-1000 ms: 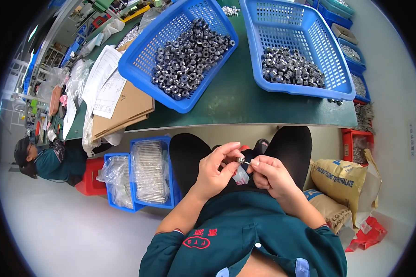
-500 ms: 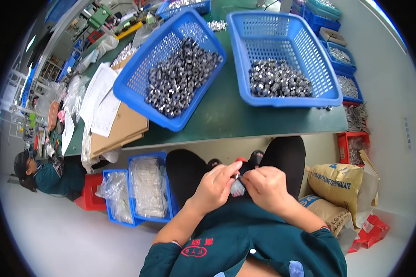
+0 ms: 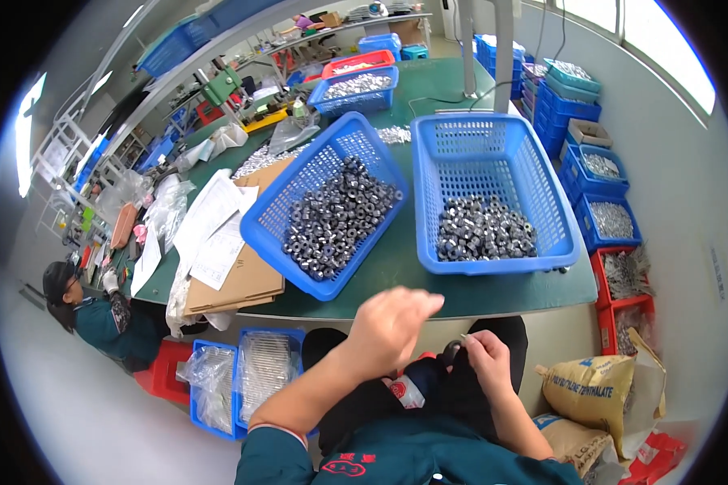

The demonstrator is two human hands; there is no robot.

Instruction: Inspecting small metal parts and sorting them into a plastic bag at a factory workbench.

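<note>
My left hand [image 3: 390, 330] is raised over the near table edge, below the gap between two blue baskets. Its fingers stretch to the right with nothing visible in them; the palm side is hidden. Above my lap, my right hand [image 3: 488, 356] is closed in a pinch. A thin, pale tip sticks out at its fingertips, too small to name. The left blue basket [image 3: 265, 226] stands tilted and holds many dark metallic ring-shaped parts [image 3: 340, 218]. Similar parts [image 3: 487, 230] lie in the right blue basket [image 3: 501, 265]. Between my thighs is a small white packet [image 3: 411, 394] with red print.
Cardboard sheets [image 3: 247, 279] and papers [image 3: 218, 255] lie left on the green table [image 3: 380, 299]. Blue bins [image 3: 239, 412] stand on the floor at left, with a seated co-worker [image 3: 109, 315] beyond. Stacked bins [image 3: 615, 242] and sacks [image 3: 586, 396] line the right.
My hands have parted: the left moved up toward the table edge, while the right stays above my lap. The view has tilted up, showing more of the far table and room.
</note>
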